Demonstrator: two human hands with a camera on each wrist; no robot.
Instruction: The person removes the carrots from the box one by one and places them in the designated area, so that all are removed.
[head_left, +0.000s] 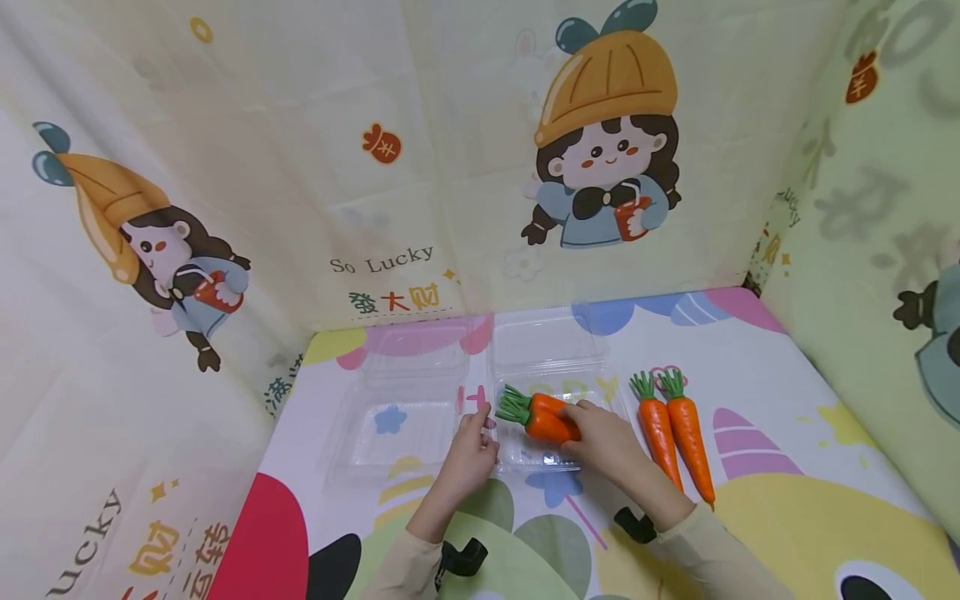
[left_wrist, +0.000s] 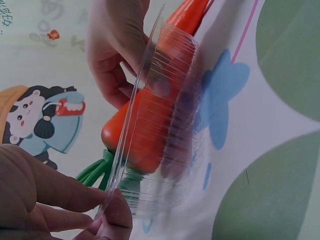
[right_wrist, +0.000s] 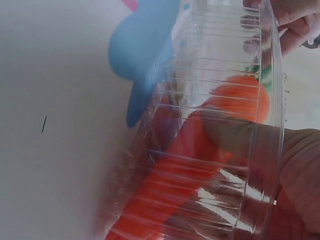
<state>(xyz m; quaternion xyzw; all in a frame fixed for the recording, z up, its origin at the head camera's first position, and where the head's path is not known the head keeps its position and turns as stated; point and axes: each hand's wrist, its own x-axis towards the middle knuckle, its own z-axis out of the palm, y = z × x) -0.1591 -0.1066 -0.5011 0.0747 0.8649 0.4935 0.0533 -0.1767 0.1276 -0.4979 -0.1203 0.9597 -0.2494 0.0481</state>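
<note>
Two orange carrots (head_left: 543, 421) with green tops lie side by side in a clear plastic box (head_left: 525, 463), tops toward the left. My right hand (head_left: 609, 442) grips them from the right, its thumb (right_wrist: 232, 132) inside the box in the right wrist view. With thumb and fingers, my left hand (head_left: 472, 457) pinches the box's left rim, plainly seen in the left wrist view, where the carrots (left_wrist: 142, 135) show through the ribbed wall. The box's hinged lid (head_left: 547, 340) lies open behind it. My right palm partly hides the carrots' lower ends.
A second clear box (head_left: 356, 446) stands open at the left, its lid folded back. Two more carrots, one (head_left: 656, 425) beside another (head_left: 690, 433), lie on the patterned tablecloth (head_left: 757, 433) at the right. Printed cloth walls (head_left: 465, 167) enclose the table's back and sides.
</note>
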